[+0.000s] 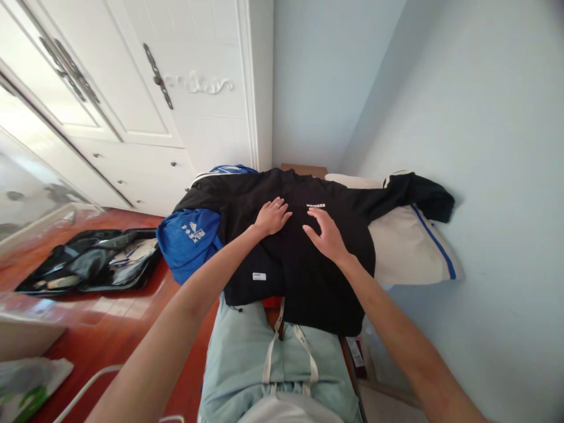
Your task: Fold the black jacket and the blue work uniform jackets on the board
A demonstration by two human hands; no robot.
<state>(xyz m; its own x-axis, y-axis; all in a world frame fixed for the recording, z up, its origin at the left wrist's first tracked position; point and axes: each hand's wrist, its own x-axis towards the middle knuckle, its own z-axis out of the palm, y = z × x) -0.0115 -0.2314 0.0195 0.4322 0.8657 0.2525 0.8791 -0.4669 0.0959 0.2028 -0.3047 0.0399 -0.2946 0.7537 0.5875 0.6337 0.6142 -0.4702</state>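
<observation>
Beneath pale walls, a black jacket (304, 252) lies wide, white-lettered.

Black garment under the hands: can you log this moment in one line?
left hand: flat on black garment | right hand: fingers spread, near its white lettering, contact unclear | nearby: blue garment, open suitcase on floor

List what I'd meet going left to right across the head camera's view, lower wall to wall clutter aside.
Open suitcase → blue cloth with white print → left hand → right hand → cream cloth with blue stripe.
</observation>
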